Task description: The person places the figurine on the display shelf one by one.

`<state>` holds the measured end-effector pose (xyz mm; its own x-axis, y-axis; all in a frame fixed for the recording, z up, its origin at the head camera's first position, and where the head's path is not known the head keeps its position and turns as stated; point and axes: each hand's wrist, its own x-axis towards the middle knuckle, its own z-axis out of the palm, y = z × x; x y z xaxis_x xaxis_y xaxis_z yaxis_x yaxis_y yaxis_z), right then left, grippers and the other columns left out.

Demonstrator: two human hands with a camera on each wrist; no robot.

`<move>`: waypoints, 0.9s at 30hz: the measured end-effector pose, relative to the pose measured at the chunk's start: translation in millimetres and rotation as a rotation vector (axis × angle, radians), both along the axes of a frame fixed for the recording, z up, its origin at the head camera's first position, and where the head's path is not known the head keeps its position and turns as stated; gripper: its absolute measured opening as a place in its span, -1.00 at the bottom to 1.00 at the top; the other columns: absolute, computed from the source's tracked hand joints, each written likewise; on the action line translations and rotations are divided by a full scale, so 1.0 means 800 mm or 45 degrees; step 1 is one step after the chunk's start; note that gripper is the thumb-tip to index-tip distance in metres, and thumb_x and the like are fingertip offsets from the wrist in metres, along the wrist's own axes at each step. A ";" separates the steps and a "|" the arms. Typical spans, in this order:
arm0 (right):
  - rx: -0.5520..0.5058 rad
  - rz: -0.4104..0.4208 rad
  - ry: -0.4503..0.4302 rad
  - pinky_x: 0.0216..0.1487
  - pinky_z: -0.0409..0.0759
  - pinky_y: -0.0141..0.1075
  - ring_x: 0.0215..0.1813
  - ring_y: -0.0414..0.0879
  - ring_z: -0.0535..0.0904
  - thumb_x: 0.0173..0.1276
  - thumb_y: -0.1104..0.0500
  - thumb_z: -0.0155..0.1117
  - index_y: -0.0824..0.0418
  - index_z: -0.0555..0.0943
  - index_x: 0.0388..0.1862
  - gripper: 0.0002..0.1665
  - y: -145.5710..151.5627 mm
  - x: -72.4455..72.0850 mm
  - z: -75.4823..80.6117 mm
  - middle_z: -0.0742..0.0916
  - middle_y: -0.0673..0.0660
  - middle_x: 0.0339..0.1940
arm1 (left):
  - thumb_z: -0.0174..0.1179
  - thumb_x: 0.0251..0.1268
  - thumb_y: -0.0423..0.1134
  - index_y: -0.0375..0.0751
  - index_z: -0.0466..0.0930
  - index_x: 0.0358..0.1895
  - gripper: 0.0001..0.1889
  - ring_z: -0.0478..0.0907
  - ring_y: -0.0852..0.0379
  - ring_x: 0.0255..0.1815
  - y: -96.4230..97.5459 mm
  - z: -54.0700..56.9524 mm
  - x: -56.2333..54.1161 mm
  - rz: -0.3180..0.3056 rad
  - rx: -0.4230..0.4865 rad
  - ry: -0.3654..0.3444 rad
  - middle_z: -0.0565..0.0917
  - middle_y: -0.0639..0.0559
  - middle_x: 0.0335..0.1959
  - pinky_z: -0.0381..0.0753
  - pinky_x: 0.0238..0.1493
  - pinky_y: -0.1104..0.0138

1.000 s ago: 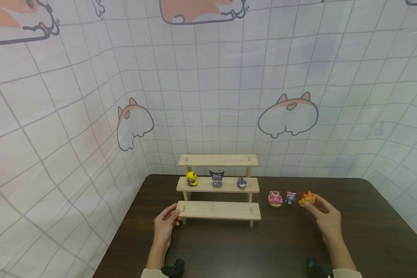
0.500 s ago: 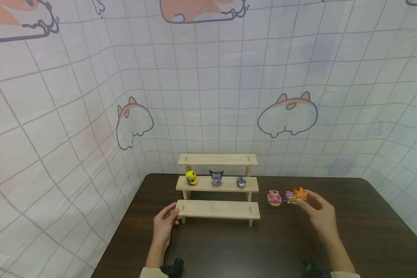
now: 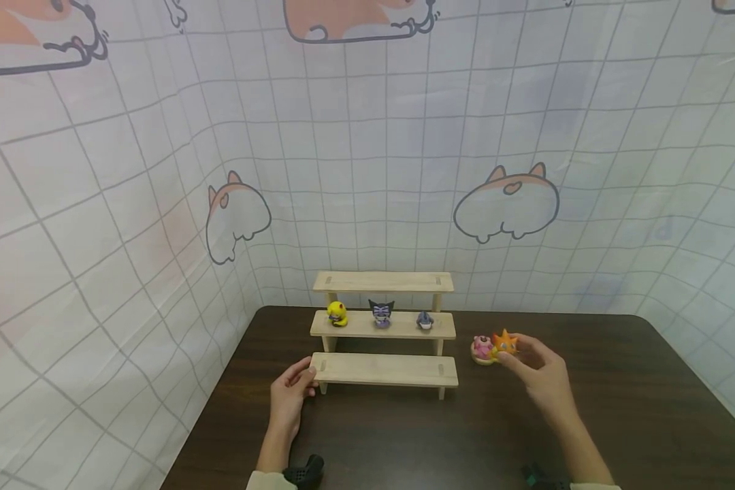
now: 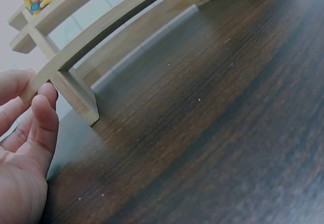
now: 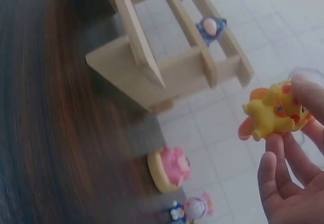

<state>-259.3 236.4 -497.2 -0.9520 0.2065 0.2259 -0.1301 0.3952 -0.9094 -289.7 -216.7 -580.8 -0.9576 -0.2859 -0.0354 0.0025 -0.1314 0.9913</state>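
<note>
At the left end of a three-tier wooden display stand (image 3: 386,369), my left hand (image 3: 288,395) pinches the lowest board, thumb above and fingers below. My right hand (image 3: 546,381) holds a yellow and orange toy figurine (image 5: 271,114) between thumb and fingers, raised off the table. In the head view it partly covers a pink figurine (image 3: 480,347) in a cream-coloured base. A small purple and pink figurine (image 5: 196,208) appears beside the pink one in the right wrist view; the right hand hides it from the head camera.
On the middle board stand a yellow figurine (image 3: 337,314), a black and purple figurine (image 3: 382,314) and a small blue-grey figurine (image 3: 425,320). The dark wooden table (image 3: 404,435) meets a grid-patterned cloth backdrop (image 3: 367,170) behind the stand.
My right hand has lifted the yellow and orange figurine and carried it left, past the purple figurine to the pink one. The left hand stays on the stand.
</note>
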 end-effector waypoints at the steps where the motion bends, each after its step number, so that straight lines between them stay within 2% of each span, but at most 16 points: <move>1: -0.008 0.012 0.002 -0.22 0.63 -0.39 -0.11 -0.40 0.62 0.33 -0.03 0.50 0.16 0.61 0.28 -0.40 -0.004 0.000 0.001 0.68 -0.25 -0.09 | 0.33 0.41 -0.25 -0.33 0.60 0.27 -0.57 0.65 0.25 -0.38 0.000 0.000 0.000 0.003 -0.001 0.004 0.75 0.08 -0.27 0.64 -0.40 0.45; 6: -0.038 0.088 0.030 -0.23 0.67 -0.32 -0.09 -0.28 0.66 0.34 -0.01 0.50 0.14 0.62 0.26 -0.43 -0.020 -0.001 0.002 0.72 -0.03 -0.05 | 0.32 0.42 -0.28 -0.35 0.59 0.27 -0.58 0.66 0.25 -0.38 0.001 0.001 -0.001 0.005 0.000 0.004 0.74 0.09 -0.30 0.64 -0.40 0.45; 9: -0.052 0.133 0.047 -0.19 0.67 -0.36 -0.08 -0.25 0.67 0.33 0.02 0.50 0.15 0.63 0.25 -0.45 -0.030 -0.001 0.001 0.74 0.07 -0.04 | 0.31 0.43 -0.27 -0.34 0.58 0.29 -0.57 0.65 0.25 -0.38 0.002 0.003 0.001 0.001 0.001 -0.006 0.74 0.09 -0.29 0.64 -0.39 0.45; 22: -0.093 0.226 0.034 -0.22 0.69 -0.30 -0.14 -0.21 0.68 0.29 0.05 0.53 0.19 0.64 0.18 -0.48 -0.071 -0.005 0.001 0.70 0.22 -0.03 | 0.33 0.41 -0.25 -0.32 0.57 0.31 -0.54 0.66 0.26 -0.37 0.001 0.002 0.000 -0.002 0.017 -0.006 0.74 0.10 -0.29 0.64 -0.38 0.45; 27: -0.136 0.297 0.038 -0.20 0.71 -0.25 -0.13 -0.14 0.69 0.28 0.09 0.54 0.16 0.65 0.15 -0.52 -0.085 -0.007 -0.001 0.71 0.20 -0.04 | 0.32 0.42 -0.26 -0.31 0.58 0.30 -0.55 0.65 0.26 -0.37 0.001 0.002 -0.001 0.000 0.010 -0.006 0.74 0.09 -0.28 0.64 -0.38 0.46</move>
<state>-264.6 168.3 -497.7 -0.9698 0.0063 0.2437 -0.2342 0.2536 -0.9385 -290.2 -216.2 -579.4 -0.9576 -0.2852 -0.0419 -0.0019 -0.1391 0.9903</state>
